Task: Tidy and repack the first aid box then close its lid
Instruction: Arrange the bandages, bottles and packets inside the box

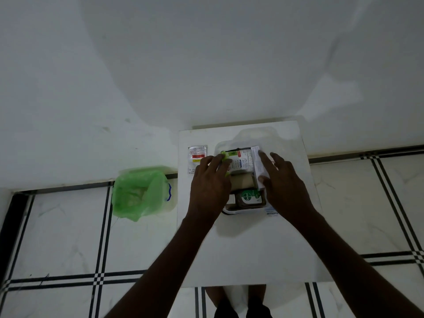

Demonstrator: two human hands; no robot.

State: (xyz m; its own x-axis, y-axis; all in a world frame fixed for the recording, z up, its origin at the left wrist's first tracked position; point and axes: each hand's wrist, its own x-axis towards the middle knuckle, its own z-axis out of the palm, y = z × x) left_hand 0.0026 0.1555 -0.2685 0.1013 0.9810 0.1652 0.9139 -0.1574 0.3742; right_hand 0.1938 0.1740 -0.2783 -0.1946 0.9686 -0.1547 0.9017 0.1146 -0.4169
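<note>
- Left hand lay over the left side of the first aid box, at centre-right of the frame, its fingertips pinching a small green item near the box's upper left corner.
- Right hand pressed on the box's right side, fingers spread and clamped around nothing, with thumb and forefinger bracketing a tall white carton standing along that wall.
- Between the hands the box held a white labelled pack, a tan roll below it, and a brown antiseptic bottle lying nearest the lower edge.
- Its clear lid seemed to lie open beyond the box, toward the top of the white table.
- One sachet sat outside, just left of the box.
- Repacking looked mid-way: contents were being nudged into place.
- Next move probably called for seating the green item, fetching the sachet, then flattening everything so the lid could shut.
- A green-lined bin stood on the floor at left.
</note>
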